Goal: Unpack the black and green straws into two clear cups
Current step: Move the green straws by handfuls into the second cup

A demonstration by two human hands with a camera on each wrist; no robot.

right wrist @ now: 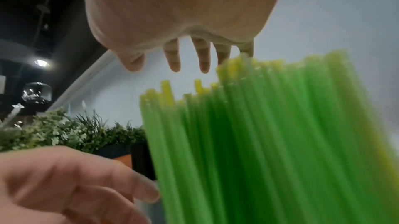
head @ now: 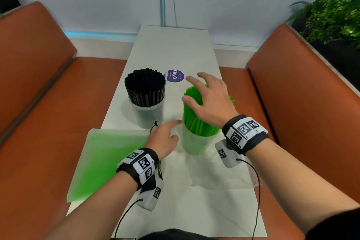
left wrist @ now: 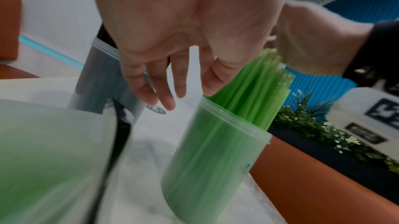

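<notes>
The green straws (head: pixel 196 117) are seen standing, leaning a little, in a clear cup (head: pixel 196 143) toward the right edge of the tabletop (head: pixel 171 48), near its middle. The black straws (head: pixel 145 88) are packed upright in a second clear cup (head: pixel 146 117) toward the left edge, well apart from the green one. The right hand (head: pixel 209 95) is held spread above the tops of the green straws, fingers relaxed and nothing grasped; whether the palm touches the tips cannot be told. The left hand (head: pixel 165 138) is released too, its fingers reaching toward the rim of the green cup, just beside it, with nothing gripped. An emptied green-tinted bag (head: pixel 109 160) lies at the near left edge, and crumpled clear wrapping (head: pixel 214 173) is spread under and in front of the green cup. Both colours appear to be already in their cups, so the step in hand is judged to be the settling of the green bundle. The next move would call for the cup to be steadied at its wall while the uneven tips are pressed level, gently, so that the leaning bundle is not tipped over.
</notes>
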